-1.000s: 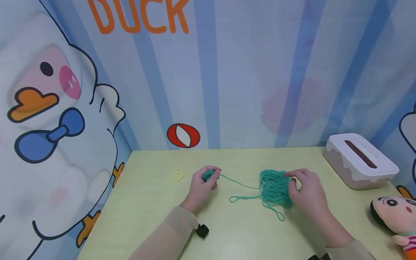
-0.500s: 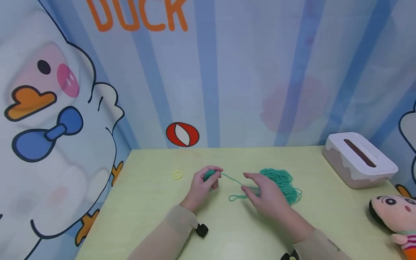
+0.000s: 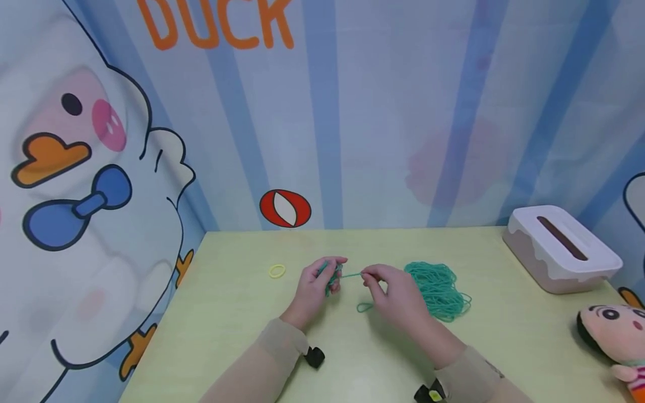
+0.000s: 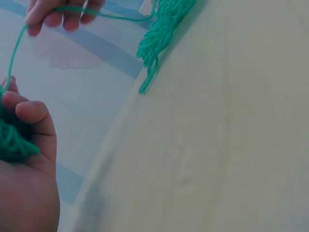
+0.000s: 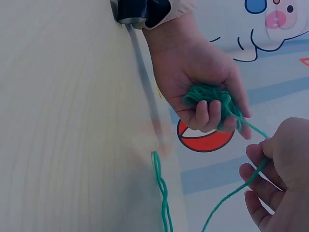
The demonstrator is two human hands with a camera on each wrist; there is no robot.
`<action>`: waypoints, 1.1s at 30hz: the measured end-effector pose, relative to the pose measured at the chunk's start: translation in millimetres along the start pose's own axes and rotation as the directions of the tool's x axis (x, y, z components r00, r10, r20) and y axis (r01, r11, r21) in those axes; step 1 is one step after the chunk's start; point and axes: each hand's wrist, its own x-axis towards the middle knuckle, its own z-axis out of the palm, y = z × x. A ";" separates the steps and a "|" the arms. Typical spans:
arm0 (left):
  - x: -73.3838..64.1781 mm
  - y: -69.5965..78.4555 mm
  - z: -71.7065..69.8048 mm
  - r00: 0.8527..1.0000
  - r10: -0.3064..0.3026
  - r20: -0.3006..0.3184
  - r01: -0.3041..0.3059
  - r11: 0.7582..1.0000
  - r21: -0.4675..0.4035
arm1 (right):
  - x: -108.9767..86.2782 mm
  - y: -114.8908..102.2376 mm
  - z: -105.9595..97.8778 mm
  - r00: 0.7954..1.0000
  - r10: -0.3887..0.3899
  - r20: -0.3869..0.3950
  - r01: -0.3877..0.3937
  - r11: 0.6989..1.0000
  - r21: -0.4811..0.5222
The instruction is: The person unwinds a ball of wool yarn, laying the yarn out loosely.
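Note:
A small bundle of green yarn [image 5: 210, 94] sits in my left hand [image 3: 313, 291], whose fingers curl round it. From that bundle a single strand [image 4: 17, 50] runs to my right hand [image 3: 398, 294], where thumb and forefinger pinch it. Past the pinch, the strand trails on toward a larger skein of green yarn [image 3: 437, 291] that lies on the table, partly hidden behind the right hand. A doubled loop of yarn [image 5: 161, 186] sticks out from the skein's left side. Both hands are above the table, a short way apart.
On the pale yellow table [image 3: 242, 336], a yellow ring [image 3: 277, 271] lies left of the hands. A tissue box [image 3: 561, 246] with a white lid stands at the back right, and a doll [image 3: 612, 336] lies at the right edge. A printed curtain [image 3: 373, 112] hangs behind.
My right hand has left the skein, moved left and pinched the strand close to the left hand. The left hand has stayed in place, its bundle turned a little.

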 end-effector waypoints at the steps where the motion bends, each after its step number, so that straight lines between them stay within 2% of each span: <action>1: 0.6 -0.4 -0.2 1.000 -0.005 -0.018 0.005 1.000 0.002 | -3.4 1.2 -4.6 1.000 -0.006 -0.015 0.006 1.000 0.005; 8: 0.3 -2.8 -1.8 0.994 0.000 -0.113 0.009 0.997 0.072 | -27.7 22.2 -38.3 0.996 -0.036 -0.078 0.038 0.999 0.024; 14: -1.6 -2.4 -0.9 0.986 0.026 -0.163 -0.017 0.998 0.052 | -44.4 42.7 -66.1 0.995 -0.055 -0.089 0.053 0.998 -0.023; 19: -2.1 0.6 0.4 0.974 0.050 -0.222 -0.039 0.998 0.054 | -52.9 55.9 -87.7 0.998 0.005 -0.065 -0.010 0.997 -0.079; 24: -2.8 2.7 0.2 0.964 0.045 -0.262 -0.028 0.997 0.069 | -58.1 67.2 -104.8 0.997 0.081 -0.004 -0.081 0.988 -0.132; 29: -2.7 2.8 -0.6 0.961 0.041 -0.275 -0.023 0.997 0.069 | -59.8 82.4 -112.9 0.982 0.162 0.097 -0.138 0.966 -0.217; 33: -1.6 2.6 -1.1 0.951 0.037 -0.307 -0.012 0.996 0.084 | -59.1 94.2 -115.1 0.961 0.240 0.137 -0.194 0.939 -0.284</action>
